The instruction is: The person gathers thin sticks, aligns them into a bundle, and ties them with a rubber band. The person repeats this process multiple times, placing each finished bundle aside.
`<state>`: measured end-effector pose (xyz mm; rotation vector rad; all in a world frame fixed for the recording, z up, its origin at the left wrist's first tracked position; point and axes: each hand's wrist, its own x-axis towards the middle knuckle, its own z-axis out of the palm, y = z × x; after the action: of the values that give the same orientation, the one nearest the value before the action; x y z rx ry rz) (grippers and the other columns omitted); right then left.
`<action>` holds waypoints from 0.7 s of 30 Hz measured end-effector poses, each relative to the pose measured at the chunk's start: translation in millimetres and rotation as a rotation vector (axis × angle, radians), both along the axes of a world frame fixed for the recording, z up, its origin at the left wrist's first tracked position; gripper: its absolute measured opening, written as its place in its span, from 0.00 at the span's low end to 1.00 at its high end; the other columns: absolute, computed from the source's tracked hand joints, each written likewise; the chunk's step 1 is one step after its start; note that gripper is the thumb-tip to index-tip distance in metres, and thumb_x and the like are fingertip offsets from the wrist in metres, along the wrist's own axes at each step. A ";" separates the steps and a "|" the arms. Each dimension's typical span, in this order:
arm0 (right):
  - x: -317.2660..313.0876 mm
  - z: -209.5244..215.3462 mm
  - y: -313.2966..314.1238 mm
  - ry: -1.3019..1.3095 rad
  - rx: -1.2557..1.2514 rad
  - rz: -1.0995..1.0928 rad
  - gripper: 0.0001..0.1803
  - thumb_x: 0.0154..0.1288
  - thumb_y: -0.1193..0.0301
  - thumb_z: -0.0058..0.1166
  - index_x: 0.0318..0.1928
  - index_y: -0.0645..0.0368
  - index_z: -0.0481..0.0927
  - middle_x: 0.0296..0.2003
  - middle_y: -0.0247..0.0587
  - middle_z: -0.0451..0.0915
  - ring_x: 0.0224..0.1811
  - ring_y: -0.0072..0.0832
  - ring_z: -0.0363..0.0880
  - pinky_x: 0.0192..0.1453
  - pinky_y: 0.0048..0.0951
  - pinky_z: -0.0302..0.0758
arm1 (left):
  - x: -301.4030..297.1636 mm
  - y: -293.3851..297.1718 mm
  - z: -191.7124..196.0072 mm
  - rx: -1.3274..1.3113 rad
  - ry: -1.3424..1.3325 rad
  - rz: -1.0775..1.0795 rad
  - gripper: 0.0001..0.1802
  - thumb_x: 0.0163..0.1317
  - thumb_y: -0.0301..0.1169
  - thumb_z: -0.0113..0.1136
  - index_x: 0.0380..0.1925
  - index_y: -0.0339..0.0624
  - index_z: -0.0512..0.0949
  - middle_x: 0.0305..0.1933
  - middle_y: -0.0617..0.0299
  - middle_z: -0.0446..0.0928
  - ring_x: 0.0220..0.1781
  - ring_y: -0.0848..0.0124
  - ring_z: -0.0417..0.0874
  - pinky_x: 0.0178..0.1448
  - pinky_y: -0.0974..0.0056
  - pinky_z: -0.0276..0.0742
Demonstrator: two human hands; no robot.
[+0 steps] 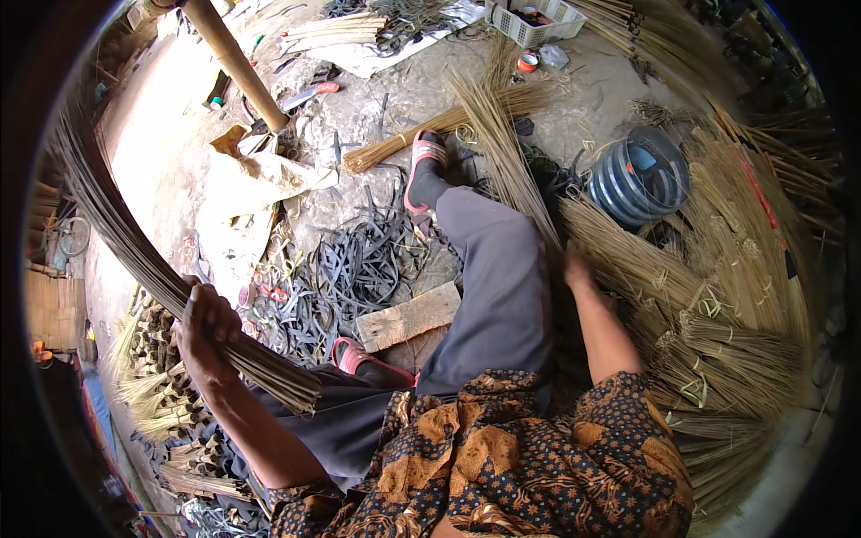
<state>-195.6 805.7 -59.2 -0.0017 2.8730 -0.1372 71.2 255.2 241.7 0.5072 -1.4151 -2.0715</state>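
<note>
My left hand is closed round a long bundle of thin dark sticks. Its cut ends point toward my lap, and the thin tips curve up to the far left. At the right of my knee, my right hand looks closed on the lower end of a pale bundle of thin sticks; shadow partly hides the fingers. That pale bundle fans out away from me, across another tied bundle on the ground. Black rubber strips lie in a tangled heap between my feet, beside a wooden block.
A blue ribbed tub stands at the right among many stick bundles. More short bundles are stacked at left. A bamboo post rises near a knife with a red handle. A white crate sits at the far side.
</note>
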 end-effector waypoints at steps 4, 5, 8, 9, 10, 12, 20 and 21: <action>-17.9 136.2 -61.0 0.250 -0.550 -0.018 0.51 0.67 0.45 0.65 0.76 0.69 0.60 0.74 0.70 0.62 0.74 0.61 0.67 0.74 0.51 0.70 | -15.6 33.6 -16.0 -0.147 -0.195 0.063 0.13 0.71 0.31 0.63 0.51 0.41 0.73 0.21 0.71 0.67 0.16 0.81 0.68 0.18 0.70 0.68; -16.3 172.3 -84.1 0.219 -0.812 0.058 0.54 0.66 0.43 0.65 0.76 0.70 0.59 0.75 0.69 0.62 0.75 0.59 0.65 0.75 0.51 0.69 | -21.5 46.2 -23.6 -0.108 -0.262 -0.034 0.13 0.71 0.30 0.63 0.50 0.41 0.73 0.21 0.72 0.67 0.17 0.81 0.69 0.19 0.71 0.69; 13.1 262.1 -162.6 0.123 -1.398 0.419 0.57 0.65 0.39 0.66 0.77 0.70 0.58 0.76 0.67 0.59 0.77 0.56 0.63 0.76 0.52 0.68 | -51.0 80.9 -47.2 0.078 -0.054 -0.560 0.10 0.68 0.27 0.66 0.45 0.41 0.74 0.23 0.70 0.72 0.18 0.79 0.73 0.20 0.71 0.71; 26.1 281.5 -195.2 0.063 -1.493 0.394 0.55 0.65 0.40 0.67 0.75 0.70 0.61 0.72 0.66 0.65 0.75 0.52 0.67 0.75 0.50 0.70 | -58.2 91.6 -53.3 0.008 -0.177 -0.645 0.10 0.67 0.27 0.67 0.42 0.40 0.75 0.24 0.69 0.74 0.19 0.79 0.75 0.20 0.71 0.72; 37.5 297.6 -223.5 0.028 -1.616 0.457 0.53 0.64 0.41 0.68 0.74 0.70 0.64 0.69 0.64 0.71 0.72 0.49 0.71 0.73 0.47 0.72 | -63.1 101.4 -58.2 -0.069 -0.336 -0.726 0.09 0.66 0.26 0.69 0.39 0.40 0.76 0.26 0.68 0.77 0.20 0.78 0.77 0.21 0.71 0.73; 50.5 321.8 -263.0 -0.238 -1.904 0.543 0.41 0.66 0.48 0.69 0.66 0.68 0.73 0.51 0.47 0.79 0.55 0.30 0.78 0.56 0.36 0.79 | -66.9 124.9 -66.8 -0.021 -0.245 -0.865 0.10 0.64 0.27 0.72 0.34 0.41 0.76 0.28 0.68 0.79 0.23 0.78 0.78 0.24 0.70 0.74; 101.8 280.6 -328.2 0.084 -1.622 0.428 0.13 0.75 0.64 0.62 0.44 0.62 0.85 0.26 0.33 0.82 0.24 0.15 0.77 0.28 0.25 0.72 | -82.1 131.4 -92.5 -0.519 -0.141 -0.430 0.17 0.59 0.27 0.70 0.47 0.33 0.78 0.40 0.60 0.86 0.43 0.78 0.82 0.46 0.65 0.79; 112.9 269.3 -330.8 0.052 -1.636 0.473 0.12 0.74 0.64 0.64 0.46 0.61 0.86 0.31 0.34 0.85 0.32 0.18 0.81 0.36 0.27 0.76 | -79.1 131.2 -102.8 -0.634 -0.092 -0.360 0.12 0.60 0.25 0.66 0.42 0.30 0.80 0.35 0.58 0.87 0.39 0.74 0.85 0.43 0.63 0.80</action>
<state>-82.6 474.9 210.1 -0.9123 1.8636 -2.1583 -7.8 386.4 138.9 0.0856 -2.2227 -1.7122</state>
